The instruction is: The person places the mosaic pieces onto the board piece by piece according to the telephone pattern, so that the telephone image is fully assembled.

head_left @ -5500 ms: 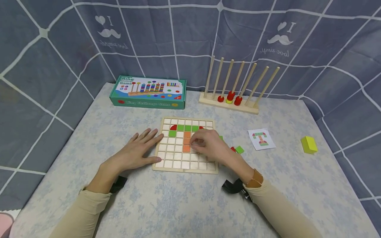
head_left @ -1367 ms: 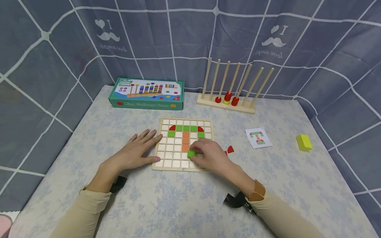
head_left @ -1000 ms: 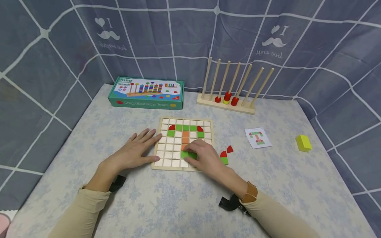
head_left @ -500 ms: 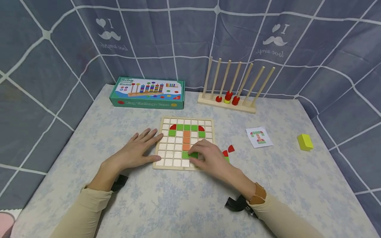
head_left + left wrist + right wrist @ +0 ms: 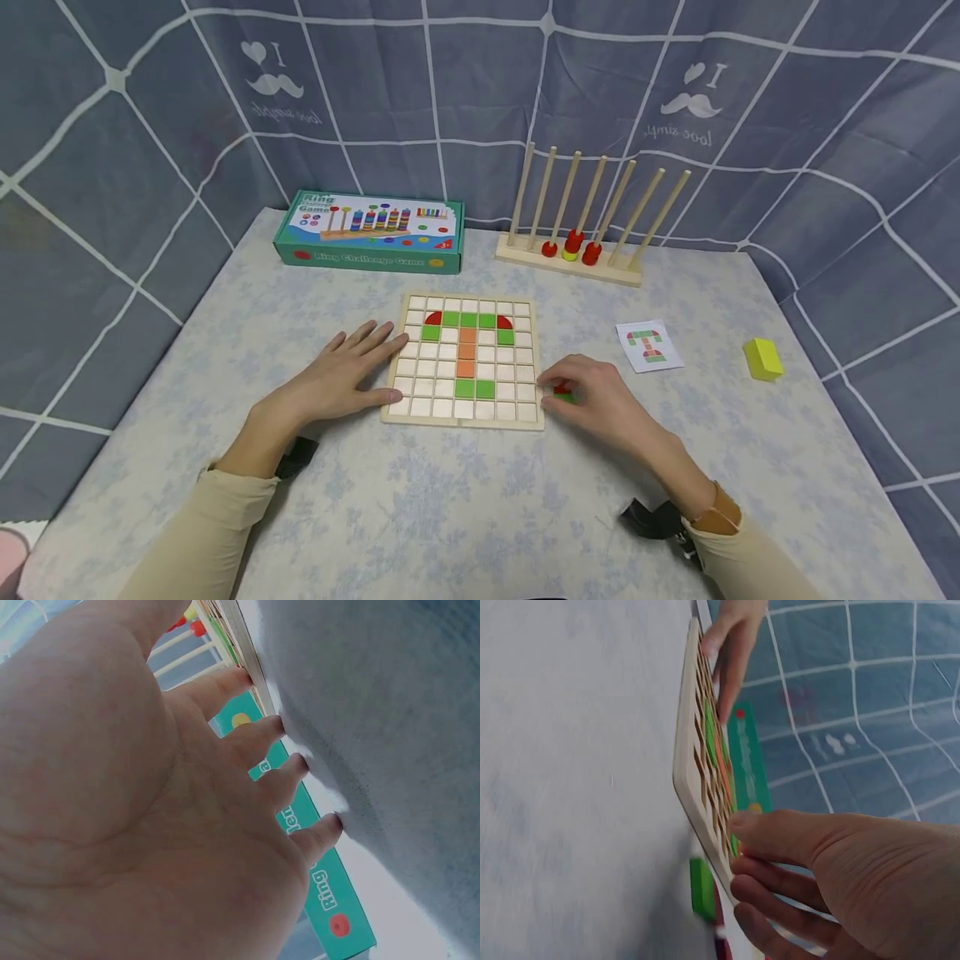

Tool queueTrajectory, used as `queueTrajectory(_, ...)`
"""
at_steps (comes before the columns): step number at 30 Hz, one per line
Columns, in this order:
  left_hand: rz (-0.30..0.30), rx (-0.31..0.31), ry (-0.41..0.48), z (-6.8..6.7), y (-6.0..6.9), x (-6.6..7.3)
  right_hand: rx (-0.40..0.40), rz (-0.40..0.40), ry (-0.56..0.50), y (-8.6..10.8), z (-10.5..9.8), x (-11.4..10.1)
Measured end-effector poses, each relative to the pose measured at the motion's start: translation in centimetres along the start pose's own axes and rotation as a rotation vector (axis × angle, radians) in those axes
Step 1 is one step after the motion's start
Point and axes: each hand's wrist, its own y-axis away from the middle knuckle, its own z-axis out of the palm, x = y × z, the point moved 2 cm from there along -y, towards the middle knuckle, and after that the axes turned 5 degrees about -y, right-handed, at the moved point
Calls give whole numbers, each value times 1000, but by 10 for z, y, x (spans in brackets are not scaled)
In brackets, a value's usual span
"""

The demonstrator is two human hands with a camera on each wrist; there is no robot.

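A square wooden grid board [image 5: 442, 422] lies mid-table. Green, orange and red tiles in it form a T-like shape; two green tiles [image 5: 475, 389] sit side by side below the orange column. Flat and spread, my left hand [image 5: 330, 379] rests at the board's left edge, thumb and fingertips touching its frame. Just off the right edge, my right hand [image 5: 600, 404] hovers over loose pieces, its fingers slightly bent. Between them I see a red piece [image 5: 561, 388] and a loose green tile [image 5: 702, 889]. In the right wrist view nothing is pinched between thumb and fingers.
A pattern card [image 5: 649, 346] lies to the right, with a yellow block [image 5: 763, 359] beyond it. At the back stand a green game box [image 5: 367, 258] and a wooden peg rack [image 5: 517, 250] with several red rings and a yellow one.
My right hand has let go of a green tile in the board's lower row and moved right, over the loose pieces. Two green tiles now lie there. My left hand has stayed put.
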Motion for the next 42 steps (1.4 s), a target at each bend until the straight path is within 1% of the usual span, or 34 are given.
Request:
queueTrajectory(3, 4, 3, 2, -1, -1, 0, -4, 15, 23, 6, -8, 6)
queueTrajectory(7, 5, 3, 6, -1, -1, 0, -35, 23, 52, 11, -15, 13)
queueTrajectory(11, 6, 4, 3, -2, -1, 0, -71, 28, 65, 12, -18, 17)
queueTrajectory(19, 8, 10, -6, -5, -3, 0, -105, 46, 73, 12, -15, 13)
queueTrajectory(24, 5, 10, 3, -4, -1, 2, -90, 65, 49, 14, -10, 11)
queueTrajectory(28, 7, 16, 5, -2, 1, 2, -76, 69, 64, 13, -7, 8)
queueTrajectory(31, 8, 18, 4, -1, 1, 2, -54, 56, 76, 9, -8, 3)
queueTrajectory(34, 6, 19, 4, -1, 2, 2, -34, 25, 59, 2, -7, -2)
queueTrajectory(38, 6, 20, 8, -1, 2, 2, -41, -10, 34, -11, 2, -7)
queueTrajectory(42, 7, 17, 12, -2, 2, 3, -52, -32, 67, -29, 14, -15)
